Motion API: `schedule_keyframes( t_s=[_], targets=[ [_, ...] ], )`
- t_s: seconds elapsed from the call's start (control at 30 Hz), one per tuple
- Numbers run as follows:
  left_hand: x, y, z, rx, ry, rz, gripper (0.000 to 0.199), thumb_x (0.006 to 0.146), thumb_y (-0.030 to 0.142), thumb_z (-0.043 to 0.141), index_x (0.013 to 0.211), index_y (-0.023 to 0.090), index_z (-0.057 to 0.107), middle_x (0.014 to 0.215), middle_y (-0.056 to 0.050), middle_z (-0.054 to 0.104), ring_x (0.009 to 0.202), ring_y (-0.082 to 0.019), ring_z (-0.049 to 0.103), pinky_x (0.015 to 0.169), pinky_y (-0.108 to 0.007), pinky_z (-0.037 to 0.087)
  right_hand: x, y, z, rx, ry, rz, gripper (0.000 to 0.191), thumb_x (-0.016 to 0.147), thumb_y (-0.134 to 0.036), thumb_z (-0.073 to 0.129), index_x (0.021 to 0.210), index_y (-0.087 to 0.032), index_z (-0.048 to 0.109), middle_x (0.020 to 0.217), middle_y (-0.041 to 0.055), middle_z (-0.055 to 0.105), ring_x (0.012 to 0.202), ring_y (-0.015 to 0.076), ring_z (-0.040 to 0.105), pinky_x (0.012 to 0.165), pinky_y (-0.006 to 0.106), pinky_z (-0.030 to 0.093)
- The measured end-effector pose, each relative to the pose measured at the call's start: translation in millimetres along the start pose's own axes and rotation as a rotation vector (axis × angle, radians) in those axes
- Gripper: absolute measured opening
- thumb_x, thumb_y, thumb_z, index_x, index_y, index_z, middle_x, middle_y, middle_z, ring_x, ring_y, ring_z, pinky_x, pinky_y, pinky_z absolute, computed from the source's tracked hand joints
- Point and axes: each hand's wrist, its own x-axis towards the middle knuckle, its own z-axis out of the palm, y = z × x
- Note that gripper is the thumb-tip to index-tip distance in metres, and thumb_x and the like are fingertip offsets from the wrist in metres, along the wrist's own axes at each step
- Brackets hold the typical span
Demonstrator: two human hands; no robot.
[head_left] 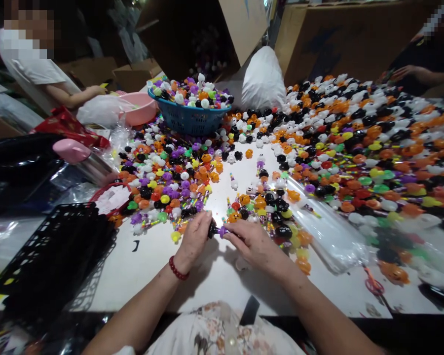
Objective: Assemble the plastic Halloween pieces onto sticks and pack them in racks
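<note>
Above the white table (pixel 133 266), my two hands meet in front of me. My left hand (pixel 198 234), with a red bead bracelet at its wrist, is closed on a small black plastic piece (pixel 211 230). Pinched in my right hand (pixel 249 241) is a small purple plastic piece (pixel 221 231). The two pieces touch or nearly touch; whether they are joined I cannot tell. Just beyond my fingers lie loose figure toppers and striped sticks, among them orange pumpkins (pixel 259 202) and black pieces (pixel 283 230).
Piles of small figures spread left and right. A blue basket (pixel 192 118) full of them stands at the back. Clear plastic bags (pixel 329 231) and orange scissors (pixel 373 283) lie right; a black plastic tray (pixel 52 256) and a pink-lidded flask (pixel 85 158) left. Two people (pixel 40 79) work beyond.
</note>
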Motion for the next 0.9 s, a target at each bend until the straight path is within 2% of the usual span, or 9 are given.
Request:
schedule_keyframes(
  t_s=[0.17,0.33,0.47,0.53,0.6,0.7,0.73,0.8,0.9],
  targets=[
    [-3.2,-5.8,10.0,0.000,0.019,0.022,0.043,0.097,0.053,0.039,0.071,0.020,0.048,0.066,0.002,0.046,0.062,-0.013,0.042,0.059,-0.027,0.034,-1.7,-2.8,2.4,0.019,-0.053,0.041,0.021,0.098,-0.024,0.054,0.083,-0.017,0.066,0.077,0.0027,0.065,0.072,0.0149,0.057,0.067,0.026,0.040],
    [-17.5,-17.2,31.8,-0.001,0.093,-0.016,0.037,0.097,0.045,0.038,0.068,0.022,0.038,0.067,0.003,0.040,0.064,-0.014,0.039,0.063,-0.029,0.034,-13.5,-4.6,26.4,0.064,-0.001,0.120,0.021,0.097,-0.021,0.052,0.080,-0.017,0.063,0.079,0.0033,0.066,0.073,0.0154,0.058,0.068,0.027,0.042],
    [-31.9,-19.2,40.2,-0.008,0.011,-0.065,0.040,0.098,0.051,0.034,0.071,0.022,0.040,0.068,0.003,0.042,0.065,-0.014,0.040,0.064,-0.029,0.036,-28.5,3.2,31.8,0.088,-0.016,0.143,0.023,0.099,-0.024,0.049,0.086,-0.018,0.067,0.082,0.0045,0.069,0.075,0.0173,0.062,0.069,0.029,0.047],
    [-32.2,-12.8,34.5,0.017,-0.064,-0.043,0.041,0.101,0.050,0.028,0.076,0.022,0.045,0.070,0.002,0.047,0.065,-0.015,0.044,0.065,-0.030,0.039,-34.7,13.7,17.3,0.124,0.023,0.140,0.024,0.100,-0.028,0.047,0.097,-0.020,0.070,0.092,0.0052,0.072,0.082,0.0182,0.066,0.074,0.030,0.051],
    [-24.2,-5.3,21.5,0.142,-0.064,0.033,0.037,0.101,0.045,0.029,0.082,0.022,0.050,0.074,0.000,0.053,0.068,-0.016,0.049,0.069,-0.031,0.041,-38.9,28.0,-6.3,0.058,0.160,0.162,0.027,0.100,-0.031,0.046,0.110,-0.021,0.070,0.104,0.0071,0.073,0.092,0.0203,0.067,0.082,0.034,0.053],
    [0.7,-2.3,-6.5,0.539,0.108,0.238,0.018,0.097,0.028,0.041,0.100,0.019,0.056,0.094,-0.007,0.060,0.090,-0.022,0.055,0.085,-0.037,0.044,-38.7,48.0,-38.8,-0.294,0.435,0.200,0.031,0.097,-0.035,0.051,0.117,-0.018,0.068,0.114,0.0130,0.070,0.105,0.0283,0.063,0.096,0.048,0.048],
    [10.5,-4.4,-15.9,0.689,0.172,0.292,0.020,0.094,0.022,0.044,0.108,0.017,0.057,0.103,-0.010,0.060,0.099,-0.025,0.054,0.091,-0.040,0.043,-36.4,51.5,-44.1,-0.415,0.495,0.192,0.032,0.096,-0.035,0.054,0.117,-0.016,0.068,0.115,0.0154,0.069,0.108,0.0313,0.060,0.099,0.053,0.046],
    [29.2,-11.5,-31.5,0.940,0.227,0.327,0.029,0.090,0.017,0.047,0.117,0.014,0.056,0.113,-0.016,0.057,0.108,-0.030,0.050,0.096,-0.045,0.041,-28.5,51.1,-41.8,-0.537,0.516,0.136,0.034,0.094,-0.033,0.055,0.120,-0.014,0.066,0.120,0.0187,0.065,0.114,0.0346,0.055,0.102,0.058,0.042],
    [48.6,-22.3,-41.9,1.119,0.154,0.276,0.019,0.090,0.020,0.049,0.104,0.014,0.061,0.108,-0.016,0.058,0.103,-0.032,0.051,0.092,-0.045,0.043,-9.7,37.0,-10.3,-0.466,0.363,0.007,0.034,0.097,-0.023,0.048,0.127,-0.014,0.061,0.125,0.0186,0.062,0.119,0.0321,0.052,0.105,0.055,0.043]
  ],
)
